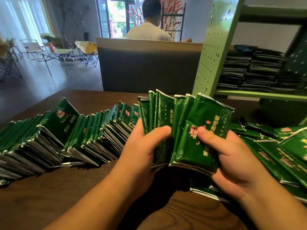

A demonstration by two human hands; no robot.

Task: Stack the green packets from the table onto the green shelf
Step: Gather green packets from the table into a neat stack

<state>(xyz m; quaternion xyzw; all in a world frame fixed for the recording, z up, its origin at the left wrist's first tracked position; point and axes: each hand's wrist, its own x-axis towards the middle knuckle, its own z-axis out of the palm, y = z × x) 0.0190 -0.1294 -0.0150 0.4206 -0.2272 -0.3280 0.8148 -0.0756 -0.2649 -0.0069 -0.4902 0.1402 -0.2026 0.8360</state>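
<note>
Both the left hand (146,143) and right hand (232,156) pinch a fanned bunch of green packets (186,127); light, slick foil, probably best squeezed by the edges.

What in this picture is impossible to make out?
All in the head view:
- Printed text on the held packets: too blurred to read.
- Fingers of the left hand and right hand: hidden behind the held packets.
- Row of packets on the table: cut off at the left edge.
- Stacks on the green shelf: too dark to count.
</note>
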